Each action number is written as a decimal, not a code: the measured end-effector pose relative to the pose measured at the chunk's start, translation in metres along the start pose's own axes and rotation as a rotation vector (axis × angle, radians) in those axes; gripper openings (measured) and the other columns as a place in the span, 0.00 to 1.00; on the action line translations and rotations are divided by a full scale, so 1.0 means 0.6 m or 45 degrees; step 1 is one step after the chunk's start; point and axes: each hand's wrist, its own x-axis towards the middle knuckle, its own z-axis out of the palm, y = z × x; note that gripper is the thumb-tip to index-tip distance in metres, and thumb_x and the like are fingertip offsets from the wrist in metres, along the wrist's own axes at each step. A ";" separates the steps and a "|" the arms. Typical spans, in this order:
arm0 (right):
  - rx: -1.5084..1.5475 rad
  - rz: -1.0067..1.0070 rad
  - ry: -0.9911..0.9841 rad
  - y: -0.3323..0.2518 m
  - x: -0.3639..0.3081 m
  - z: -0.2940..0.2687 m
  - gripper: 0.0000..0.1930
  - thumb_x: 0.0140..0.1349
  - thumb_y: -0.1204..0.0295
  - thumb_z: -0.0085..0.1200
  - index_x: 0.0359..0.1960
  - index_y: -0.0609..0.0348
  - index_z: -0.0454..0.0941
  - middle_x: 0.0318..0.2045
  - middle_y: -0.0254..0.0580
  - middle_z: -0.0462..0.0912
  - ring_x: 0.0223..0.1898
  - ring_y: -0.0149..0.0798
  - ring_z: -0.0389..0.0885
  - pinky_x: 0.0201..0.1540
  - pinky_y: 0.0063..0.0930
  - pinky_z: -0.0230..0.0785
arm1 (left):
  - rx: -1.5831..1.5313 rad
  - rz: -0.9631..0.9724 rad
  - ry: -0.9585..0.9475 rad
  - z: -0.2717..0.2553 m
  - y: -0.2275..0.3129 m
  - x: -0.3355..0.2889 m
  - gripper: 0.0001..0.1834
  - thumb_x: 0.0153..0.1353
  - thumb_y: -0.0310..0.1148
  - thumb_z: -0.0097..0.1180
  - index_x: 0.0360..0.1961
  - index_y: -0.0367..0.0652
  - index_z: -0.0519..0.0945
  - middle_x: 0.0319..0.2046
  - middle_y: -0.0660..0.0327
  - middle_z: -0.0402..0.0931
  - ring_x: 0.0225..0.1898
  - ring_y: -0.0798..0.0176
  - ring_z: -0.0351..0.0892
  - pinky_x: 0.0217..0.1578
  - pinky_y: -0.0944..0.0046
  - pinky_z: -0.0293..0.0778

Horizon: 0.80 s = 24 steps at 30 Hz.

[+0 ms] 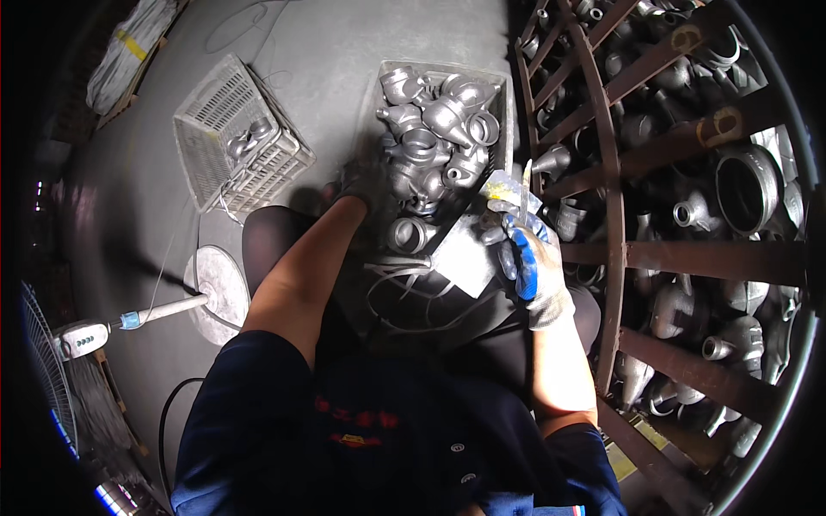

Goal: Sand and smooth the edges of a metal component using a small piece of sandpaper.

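My right hand (533,262), in a pale knit glove with blue-coated fingers, is closed on a slim flat tool (526,193) that points away from me. I cannot make out the tool's exact kind. Beside that hand lie a light flat sheet (469,256) and a clear bag with yellow in it (506,188). My left hand (366,187) is in deep shadow at the left side of a grey plastic crate (508,103); its fingers are hidden. Grey cast metal housings (443,116) are heaped in the crate, and one round-mouthed casting (408,234) lies at its near end.
A brown metal cage (613,172) full of castings stands close on my right. At the left, a tilted grey basket (194,138) holds a small casting (248,139). A fan (86,338) with a round base (221,292) lies nearer me. Straps (404,273) hang near my knees.
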 end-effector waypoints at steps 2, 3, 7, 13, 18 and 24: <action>-0.027 -0.032 0.013 0.001 0.002 0.002 0.16 0.64 0.70 0.46 0.50 0.67 0.73 0.24 0.40 0.81 0.11 0.20 0.63 0.13 0.13 0.53 | -0.905 -0.136 0.170 -0.008 -0.001 -0.031 0.20 0.52 0.39 0.52 0.46 0.45 0.78 0.42 0.51 0.79 0.44 0.47 0.78 0.48 0.55 0.71; -0.040 -0.041 0.013 0.002 0.004 0.004 0.16 0.64 0.70 0.47 0.49 0.67 0.74 0.24 0.40 0.81 0.11 0.21 0.64 0.13 0.14 0.53 | -0.912 -0.162 0.122 -0.006 0.001 -0.052 0.20 0.52 0.39 0.52 0.46 0.45 0.78 0.42 0.51 0.79 0.44 0.47 0.78 0.48 0.55 0.71; -0.083 -0.049 0.045 0.007 0.009 0.010 0.20 0.64 0.70 0.48 0.56 0.65 0.69 0.33 0.43 0.83 0.11 0.21 0.64 0.11 0.13 0.52 | -1.069 -0.007 0.570 0.000 -0.003 -0.115 0.17 0.50 0.33 0.55 0.42 0.43 0.79 0.40 0.52 0.79 0.42 0.47 0.79 0.45 0.57 0.73; -0.245 0.013 0.048 0.035 0.009 0.012 0.13 0.64 0.71 0.47 0.46 0.64 0.76 0.25 0.43 0.82 0.11 0.23 0.63 0.11 0.15 0.51 | -1.602 0.190 0.765 -0.043 -0.031 -0.203 0.14 0.52 0.29 0.55 0.41 0.39 0.79 0.37 0.56 0.79 0.38 0.59 0.80 0.41 0.64 0.75; -0.802 -0.261 -0.395 0.077 0.001 0.026 0.19 0.64 0.74 0.45 0.57 0.65 0.68 0.39 0.42 0.82 0.18 0.22 0.69 0.17 0.13 0.58 | -2.409 0.388 0.784 -0.105 -0.080 -0.289 0.11 0.56 0.23 0.54 0.42 0.33 0.77 0.36 0.60 0.79 0.36 0.68 0.78 0.39 0.70 0.75; 0.503 0.282 -0.502 0.112 -0.050 0.123 0.10 0.67 0.60 0.45 0.38 0.51 0.72 0.36 0.47 0.82 0.11 0.24 0.59 0.12 0.17 0.51 | -2.337 0.457 0.856 -0.108 -0.111 -0.343 0.15 0.58 0.29 0.49 0.45 0.32 0.77 0.41 0.52 0.79 0.44 0.57 0.78 0.48 0.59 0.73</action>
